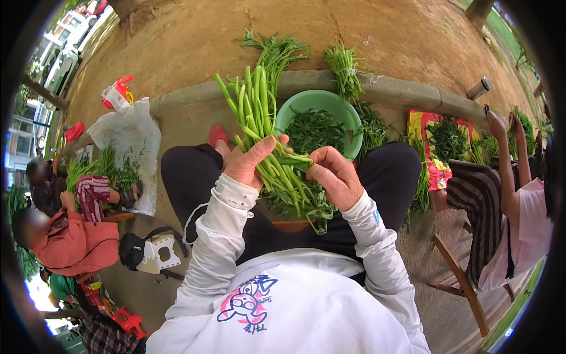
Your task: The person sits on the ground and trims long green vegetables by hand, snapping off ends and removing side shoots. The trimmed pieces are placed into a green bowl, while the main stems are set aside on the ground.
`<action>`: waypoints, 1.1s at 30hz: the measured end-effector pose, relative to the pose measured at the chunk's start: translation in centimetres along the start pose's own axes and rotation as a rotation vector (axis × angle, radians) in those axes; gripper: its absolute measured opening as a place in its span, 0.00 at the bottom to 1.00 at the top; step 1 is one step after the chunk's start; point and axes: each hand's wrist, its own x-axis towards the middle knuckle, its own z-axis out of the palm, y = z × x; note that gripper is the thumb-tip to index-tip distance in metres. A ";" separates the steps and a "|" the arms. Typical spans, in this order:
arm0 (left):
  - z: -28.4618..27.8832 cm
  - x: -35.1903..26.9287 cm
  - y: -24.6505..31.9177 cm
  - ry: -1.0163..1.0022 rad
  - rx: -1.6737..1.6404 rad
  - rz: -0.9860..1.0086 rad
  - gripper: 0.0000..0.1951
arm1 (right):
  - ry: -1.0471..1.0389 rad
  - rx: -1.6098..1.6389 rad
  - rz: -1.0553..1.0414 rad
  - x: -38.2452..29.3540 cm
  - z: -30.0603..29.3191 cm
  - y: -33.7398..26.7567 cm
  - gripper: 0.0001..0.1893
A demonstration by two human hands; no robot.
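Note:
My left hand [251, 163] is closed around a bunch of leafy green vegetable stems [254, 104], cut ends pointing up and away from me. My right hand [334, 177] pinches one stem with leaves between thumb and fingers, just right of the bunch. Behind the hands stands a green plastic basin [353, 119] that holds loose dark green leaves [316, 130]. More leafy greens [320, 205] hang below the bunch, over my lap.
Bundles of greens [347, 73] lie on and past the concrete curb [393, 92], where a steel tumbler [479, 88] stands. People sit at both sides, with greens on a white sack [146, 146] and a red-yellow bag [437, 170]. A white folding stool [164, 254] and black cap [131, 251] are at left.

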 end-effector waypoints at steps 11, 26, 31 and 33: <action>-0.1 0.0 -1.6 0.110 0.190 0.210 0.16 | 0.060 0.047 0.107 -0.9 -0.8 1.1 0.12; -2.2 0.3 -4.1 0.112 0.502 0.281 0.08 | 0.363 0.802 -0.107 0.3 -5.2 -1.9 0.17; -1.3 0.1 -4.9 0.023 0.359 0.226 0.09 | 0.370 0.629 0.044 0.5 -4.2 -0.1 0.11; -1.6 0.1 -5.2 -0.015 0.426 0.167 0.10 | 0.352 0.666 0.173 0.4 -2.8 0.6 0.13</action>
